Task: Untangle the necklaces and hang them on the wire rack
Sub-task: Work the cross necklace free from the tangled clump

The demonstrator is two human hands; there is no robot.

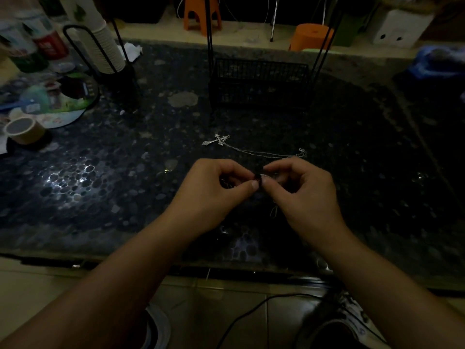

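A silver cross pendant (218,140) lies on the dark pebbled table (100,177), and its thin chain (264,154) runs right toward my hands. My left hand (216,190) and my right hand (299,190) meet just above the table. Both pinch a small dark tangle of necklace (259,178) between thumb and fingertips. A loop of chain (273,211) hangs below my right hand. The black wire rack (259,84) stands at the back centre, with tall thin uprights rising from its basket.
A holder with stacked paper cups (105,49) stands at the back left, beside bottles (32,46), a round printed fan (57,102) and a tape roll (25,129). Orange stools (201,13) sit behind the table. A blue cloth (437,61) lies far right.
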